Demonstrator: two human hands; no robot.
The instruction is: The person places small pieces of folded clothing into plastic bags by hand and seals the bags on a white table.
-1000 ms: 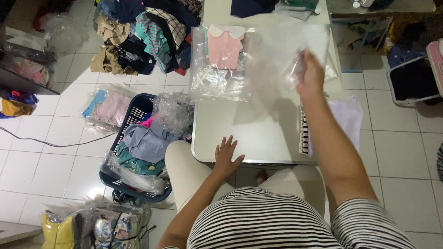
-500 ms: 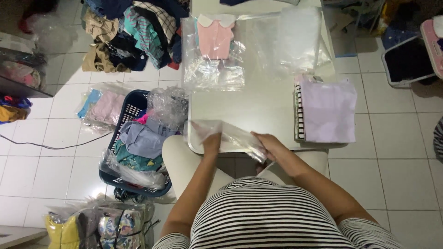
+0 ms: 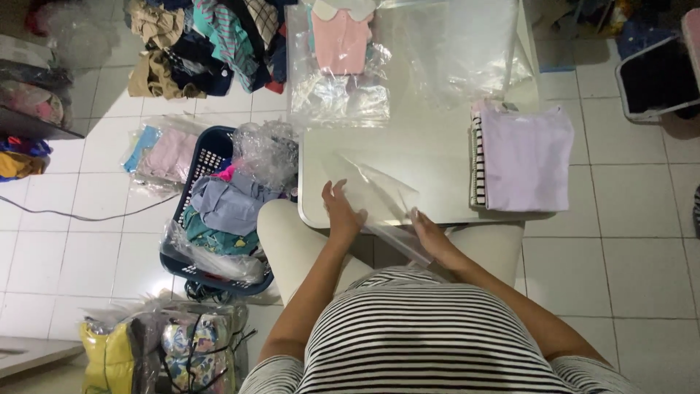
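Observation:
A clear plastic bag (image 3: 379,191) lies flat at the front edge of the white table (image 3: 408,142), with one end hanging over the edge toward my lap. My left hand (image 3: 341,209) rests on the bag's left side with fingers spread. My right hand (image 3: 430,235) pinches the bag's lower right edge just below the table edge. A folded lilac garment (image 3: 526,157) sits on a striped one at the table's right side. At the far side lie a pink garment in a clear bag (image 3: 339,44) and a heap of clear bags (image 3: 459,47).
A blue laundry basket (image 3: 208,157) full of clothes and plastic stands left of my knees. A pile of loose clothes (image 3: 197,40) lies on the tiled floor beyond it. Bagged bundles (image 3: 157,343) sit at lower left, a chair (image 3: 656,76) at upper right.
My right hand reached to the far bag heap, then pulled one clear bag to the front edge. Both hands now spread it flat; my left hand has opened on it.

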